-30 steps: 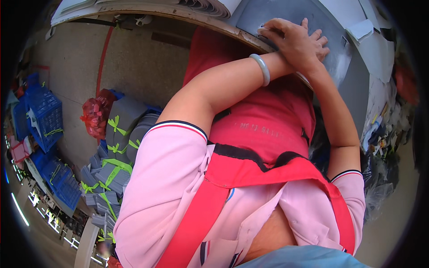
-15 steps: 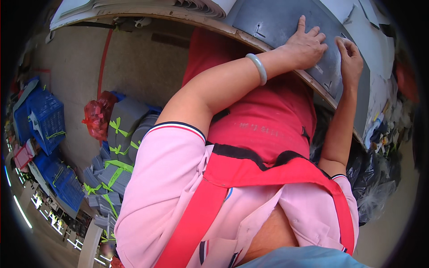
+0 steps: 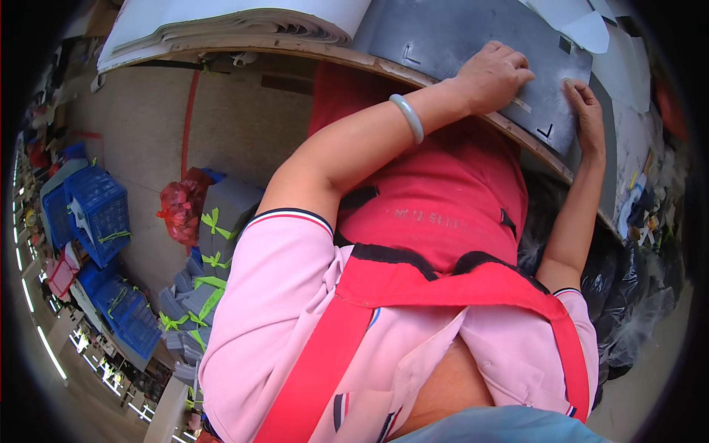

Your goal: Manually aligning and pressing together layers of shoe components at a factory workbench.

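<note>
A dark grey sheet [image 3: 458, 40] with L-shaped corner marks lies at the table's front edge. Resting on it, my left hand [image 3: 491, 77] has its fingers bent and drawn together; whatever may be under the fingertips is hidden. A pale bangle [image 3: 408, 118] circles that forearm. My right hand [image 3: 586, 111] reaches over the sheet's right edge, thumb and forefinger pinched together above whitish smudges. What sits between those fingertips is too small to name. Beyond the sheet, a small dark square [image 3: 565, 45] shows near its far right corner.
A thick stack of white sheets [image 3: 236, 22] lies on the table to the left. White scraps [image 3: 587, 33] are at the far right. On the floor are blue crates [image 3: 100, 210], a red bag [image 3: 182, 210], grey bundles tied in green [image 3: 196, 295] and dark plastic bags [image 3: 613, 288].
My left hand's fingers, spread flat before, are now bent and drawn together. My right hand is slightly lower, still pinched. The whole view has shifted a little.
</note>
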`<control>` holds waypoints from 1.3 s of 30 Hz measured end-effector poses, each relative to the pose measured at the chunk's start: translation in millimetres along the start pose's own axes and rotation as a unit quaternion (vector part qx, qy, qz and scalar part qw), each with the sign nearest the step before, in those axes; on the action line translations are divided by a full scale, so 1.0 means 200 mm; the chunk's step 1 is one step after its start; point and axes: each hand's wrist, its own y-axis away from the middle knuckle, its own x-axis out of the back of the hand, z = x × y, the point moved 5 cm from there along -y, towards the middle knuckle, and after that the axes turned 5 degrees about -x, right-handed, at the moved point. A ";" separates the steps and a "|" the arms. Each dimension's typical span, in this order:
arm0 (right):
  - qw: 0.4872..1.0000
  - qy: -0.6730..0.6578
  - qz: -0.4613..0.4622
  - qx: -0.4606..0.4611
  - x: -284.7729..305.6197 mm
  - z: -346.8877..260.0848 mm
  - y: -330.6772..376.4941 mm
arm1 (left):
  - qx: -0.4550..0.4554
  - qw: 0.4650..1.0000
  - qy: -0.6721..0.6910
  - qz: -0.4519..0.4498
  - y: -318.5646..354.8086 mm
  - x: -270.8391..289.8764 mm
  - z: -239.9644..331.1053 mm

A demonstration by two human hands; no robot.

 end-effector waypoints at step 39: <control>0.906 -0.319 0.082 0.265 0.08 -0.39 0.21 | 0.022 0.974 0.043 -0.222 0.07 0.16 0.07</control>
